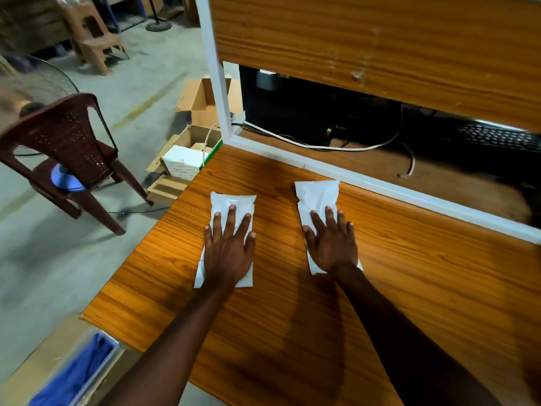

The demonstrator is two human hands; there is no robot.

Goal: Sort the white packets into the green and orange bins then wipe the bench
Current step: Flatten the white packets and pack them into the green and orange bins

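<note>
Orange-brown wood-grain laminate table (292,317), white rail along its far edge from 10 to 3 o'clock. Two flat white plastic packets lie directly on the top, well apart, long axes running roughly 6 to 12 o'clock. Left white packet (232,205) at 11 o'clock from table centre, left hand (228,250) flat on its near half, fingers (231,218) straight. Right white packet (317,197) at 1 o'clock, top corner just beside the rail, right hand (332,244) flat on it.
</note>
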